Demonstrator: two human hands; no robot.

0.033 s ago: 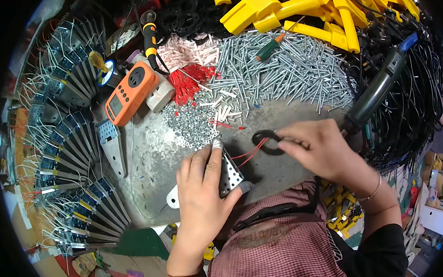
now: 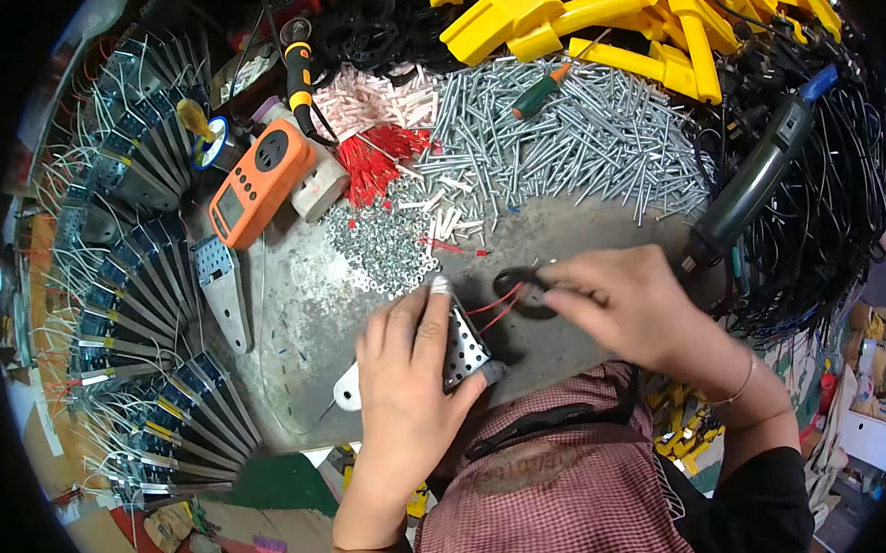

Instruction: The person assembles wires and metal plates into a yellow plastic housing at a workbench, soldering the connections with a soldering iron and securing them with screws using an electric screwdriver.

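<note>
Left hand (image 2: 405,379) grips a perforated metal plate (image 2: 464,343) at the tabletop's (image 2: 295,314) near edge — right hand (image 2: 633,305) pinches a black rubber ring (image 2: 520,290) just beside it, red wires (image 2: 495,307) between.

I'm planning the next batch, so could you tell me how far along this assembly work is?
Done: rows of finished wired plates fanned at left. In hand: left hand holds a perforated metal plate; right hand fits a black ring on its red wires. Left: one bare plate and piles of screws.
</note>
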